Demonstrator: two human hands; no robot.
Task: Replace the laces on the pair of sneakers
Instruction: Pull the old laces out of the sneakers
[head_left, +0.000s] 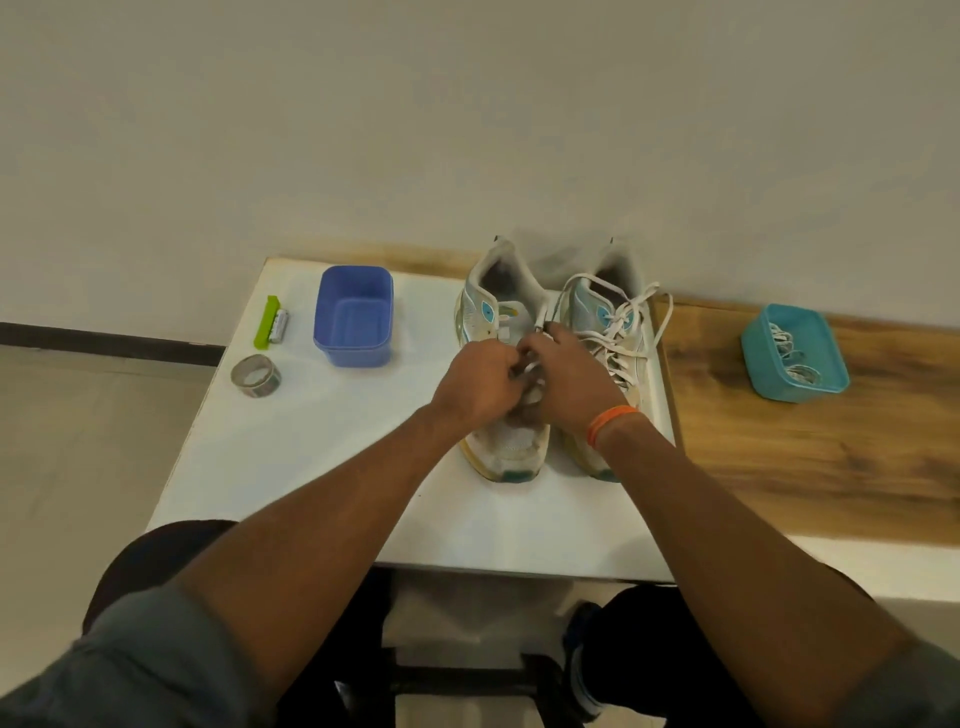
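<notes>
White sneakers are sitting side by side on the white board (311, 467); the left sneaker (506, 447) is lying under both hands. Left hand (475, 382) and right hand (569, 379) are pinching its lace (542, 317), which is trailing toward twelve o'clock. The laced right sneaker (618, 332) is standing at three o'clock.

Tub (353, 317) left of sneakers (550, 358)

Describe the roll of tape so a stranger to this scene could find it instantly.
Start at the white table and go to its left edge. The roll of tape lies flat there, nearest you, before the green tool and blue tub; it alone is ring-shaped.
</notes>
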